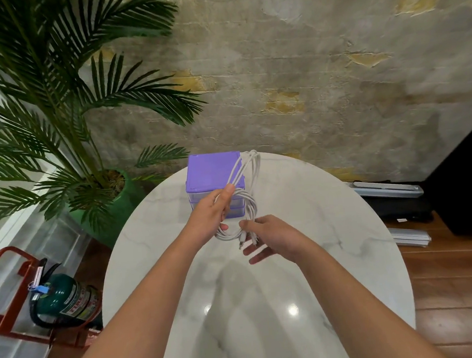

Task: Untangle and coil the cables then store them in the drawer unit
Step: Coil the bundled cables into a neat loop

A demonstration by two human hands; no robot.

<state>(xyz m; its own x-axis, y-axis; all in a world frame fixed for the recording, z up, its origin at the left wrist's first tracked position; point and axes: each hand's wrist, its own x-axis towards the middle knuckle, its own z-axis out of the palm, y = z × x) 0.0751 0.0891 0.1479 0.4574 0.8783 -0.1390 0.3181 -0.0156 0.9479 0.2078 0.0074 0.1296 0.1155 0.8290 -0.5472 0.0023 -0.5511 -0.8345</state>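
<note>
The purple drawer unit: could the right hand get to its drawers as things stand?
Probably yes. The drawer unit stands just beyond the right hand with bare table between, though its fingers are busy with the cable.

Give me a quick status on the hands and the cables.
Left hand grips the looped white cables above the table. Right hand pinches the plug ends. Purple drawer unit behind, drawers look closed. Nothing in the way.

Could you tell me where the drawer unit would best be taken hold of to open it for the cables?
Probably at the front of one of the drawers on the purple drawer unit, coming from the near side: the fronts face the person, behind the left hand and the white cables it holds. Any handles are hidden from view.
</note>
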